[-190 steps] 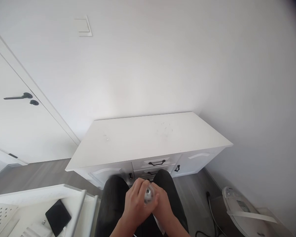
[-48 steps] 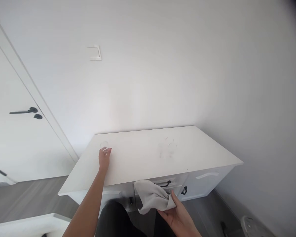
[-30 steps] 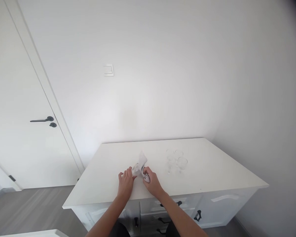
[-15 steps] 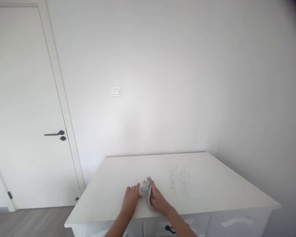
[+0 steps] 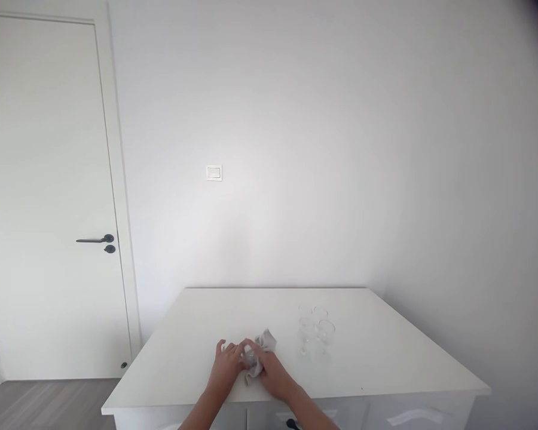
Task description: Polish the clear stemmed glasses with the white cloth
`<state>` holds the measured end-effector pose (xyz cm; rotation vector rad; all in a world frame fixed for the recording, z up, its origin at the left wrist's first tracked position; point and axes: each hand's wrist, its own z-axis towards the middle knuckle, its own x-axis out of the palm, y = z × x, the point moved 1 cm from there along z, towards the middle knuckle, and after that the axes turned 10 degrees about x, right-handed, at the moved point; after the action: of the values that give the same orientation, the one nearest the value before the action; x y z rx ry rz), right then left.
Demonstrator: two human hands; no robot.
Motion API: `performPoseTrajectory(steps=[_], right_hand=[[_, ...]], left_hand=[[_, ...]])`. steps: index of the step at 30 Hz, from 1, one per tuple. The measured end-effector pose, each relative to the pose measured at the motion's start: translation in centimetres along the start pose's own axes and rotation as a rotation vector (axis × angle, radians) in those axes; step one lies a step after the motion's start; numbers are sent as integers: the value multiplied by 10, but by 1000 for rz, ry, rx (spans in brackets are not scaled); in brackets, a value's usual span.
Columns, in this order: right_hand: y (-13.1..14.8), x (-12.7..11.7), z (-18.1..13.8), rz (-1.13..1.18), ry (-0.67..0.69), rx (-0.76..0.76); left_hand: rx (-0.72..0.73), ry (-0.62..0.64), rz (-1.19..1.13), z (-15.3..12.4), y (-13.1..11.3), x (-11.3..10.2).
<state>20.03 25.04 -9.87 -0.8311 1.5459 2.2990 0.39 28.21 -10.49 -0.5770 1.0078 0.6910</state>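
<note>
My left hand [image 5: 226, 365] and right hand [image 5: 271, 370] both on the cloth [image 5: 260, 352], bunched on the cabinet top [image 5: 385, 358] near its front edge. Fingers curled into it; can't tell if anything's inside. Glasses [image 5: 316, 328] just right, apart.

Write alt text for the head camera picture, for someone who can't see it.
Two bare hands, left hand and right hand, grip a crumpled grey cloth on a white cabinet top. Clear stemmed glasses stand to its right; a white door is at left.
</note>
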Motion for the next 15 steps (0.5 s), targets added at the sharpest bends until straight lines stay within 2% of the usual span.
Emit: performPoseTrajectory(steps=[3, 7, 10, 15], right_hand=[[-11, 2, 2, 91, -104, 96], [-17, 4, 3, 127, -197, 152], [-17, 1, 7, 243, -264, 231], [-7, -3, 9, 327, -198, 232]], left_hand=[[-44, -36, -7, -1, -2, -5], [-85, -13, -64, 0, -1, -7], [-121, 5, -93, 2, 2, -6], [-128, -20, -134, 3, 2, -5]])
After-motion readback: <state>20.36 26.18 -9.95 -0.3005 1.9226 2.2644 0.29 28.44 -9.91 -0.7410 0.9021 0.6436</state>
